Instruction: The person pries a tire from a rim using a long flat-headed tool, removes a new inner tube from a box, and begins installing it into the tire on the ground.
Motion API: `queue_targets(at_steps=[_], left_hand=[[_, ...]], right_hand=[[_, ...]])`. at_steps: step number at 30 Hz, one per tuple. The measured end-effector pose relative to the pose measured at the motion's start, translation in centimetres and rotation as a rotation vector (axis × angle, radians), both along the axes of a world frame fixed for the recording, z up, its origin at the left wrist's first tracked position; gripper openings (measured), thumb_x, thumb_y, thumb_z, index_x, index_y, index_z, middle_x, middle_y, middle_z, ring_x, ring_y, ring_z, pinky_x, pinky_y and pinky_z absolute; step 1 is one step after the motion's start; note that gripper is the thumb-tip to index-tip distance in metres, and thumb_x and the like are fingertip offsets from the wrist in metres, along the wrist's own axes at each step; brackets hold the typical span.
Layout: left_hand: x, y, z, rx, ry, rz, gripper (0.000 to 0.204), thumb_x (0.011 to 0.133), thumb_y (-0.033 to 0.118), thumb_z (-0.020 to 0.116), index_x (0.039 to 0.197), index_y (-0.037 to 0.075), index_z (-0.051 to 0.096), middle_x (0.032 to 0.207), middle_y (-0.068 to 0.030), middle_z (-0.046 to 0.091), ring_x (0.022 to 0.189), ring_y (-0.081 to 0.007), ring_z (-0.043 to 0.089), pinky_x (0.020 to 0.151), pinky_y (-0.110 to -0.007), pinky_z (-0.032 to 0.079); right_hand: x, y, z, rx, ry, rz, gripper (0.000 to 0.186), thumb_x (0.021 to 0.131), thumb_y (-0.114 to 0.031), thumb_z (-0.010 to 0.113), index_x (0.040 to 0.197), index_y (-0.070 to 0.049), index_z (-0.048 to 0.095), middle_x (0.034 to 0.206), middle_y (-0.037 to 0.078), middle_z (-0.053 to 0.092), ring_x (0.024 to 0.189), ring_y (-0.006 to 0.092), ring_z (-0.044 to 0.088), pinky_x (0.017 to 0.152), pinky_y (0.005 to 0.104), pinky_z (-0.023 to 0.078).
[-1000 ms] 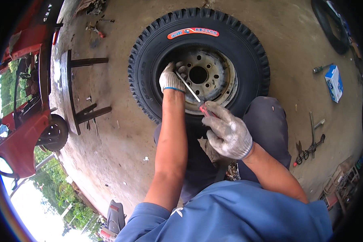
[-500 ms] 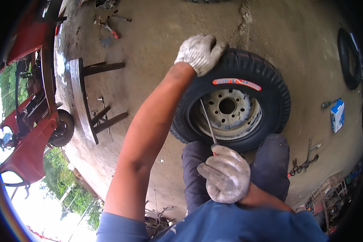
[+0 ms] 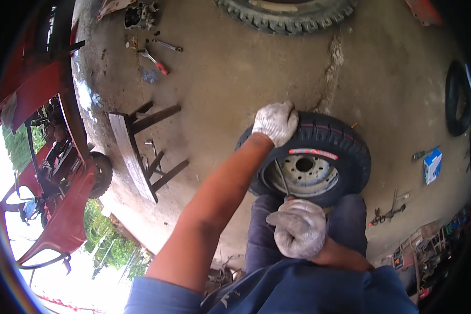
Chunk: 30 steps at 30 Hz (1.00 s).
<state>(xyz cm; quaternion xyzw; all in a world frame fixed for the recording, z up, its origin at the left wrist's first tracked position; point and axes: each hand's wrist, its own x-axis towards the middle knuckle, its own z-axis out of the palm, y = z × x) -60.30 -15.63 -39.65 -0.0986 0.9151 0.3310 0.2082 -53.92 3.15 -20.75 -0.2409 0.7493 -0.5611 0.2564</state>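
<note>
A black tyre with a red-orange sticker on its sidewall stands in front of my knees, fitted on a dirty pale wheel rim. My left hand, in a whitish knit glove, grips the tread at the tyre's upper left, fingers bent over it. Near my lap, my right hand, in a dirtier glove, is closed around the red handle of a screwdriver. Its long metal shaft reaches to the left inner edge of the rim, where the tip is hard to make out.
A wooden bench lies on its side at left, near a red vehicle. Pliers, a wrench and a metal engine part lie beyond. A larger tyre is at the far edge; a blue-white box sits right.
My view has tilted up, bringing the far tyre and more floor in. The wheel looks lower and smaller. Both hands keep their hold, with the screwdriver still against the rim.
</note>
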Motion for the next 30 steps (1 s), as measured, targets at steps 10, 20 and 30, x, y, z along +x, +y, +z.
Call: queue_targets(at_steps=[10,20,30], left_hand=[[-0.1,-0.5,-2.5,0.114,0.010,-0.002,0.023,0.096,0.026,0.058,0.093,0.004,0.064,0.086,-0.0239,0.072,0.090,-0.0450,0.071,0.084,-0.056,0.056],[0.0,-0.2,-2.0,0.069,-0.011,0.011,0.022,0.096,0.024,0.059,0.102,0.005,0.068,0.092,-0.0227,0.072,0.091,-0.0448,0.070,0.084,-0.056,0.055],[0.1,-1.5,-2.6,0.177,-0.037,0.070,0.022,0.095,0.023,0.059,0.101,0.003,0.067,0.092,-0.0243,0.071,0.091,-0.0461,0.070,0.084,-0.056,0.054]], right_hand=[[-2.3,-2.5,-0.4,-0.127,-0.054,0.098,0.034,0.068,-0.003,0.074,0.101,-0.011,0.077,0.078,0.010,0.067,0.069,0.0272,0.069,0.063,0.0389,0.058],[-3.3,-1.2,0.0,-0.036,-0.057,0.158,0.034,0.066,-0.012,0.077,0.101,-0.014,0.076,0.081,0.005,0.065,0.075,0.0250,0.069,0.069,0.0396,0.059],[-4.0,-4.8,-1.0,-0.108,-0.038,0.375,0.036,0.076,-0.020,0.077,0.110,-0.009,0.076,0.081,0.007,0.065,0.076,0.0281,0.067,0.067,0.0415,0.056]])
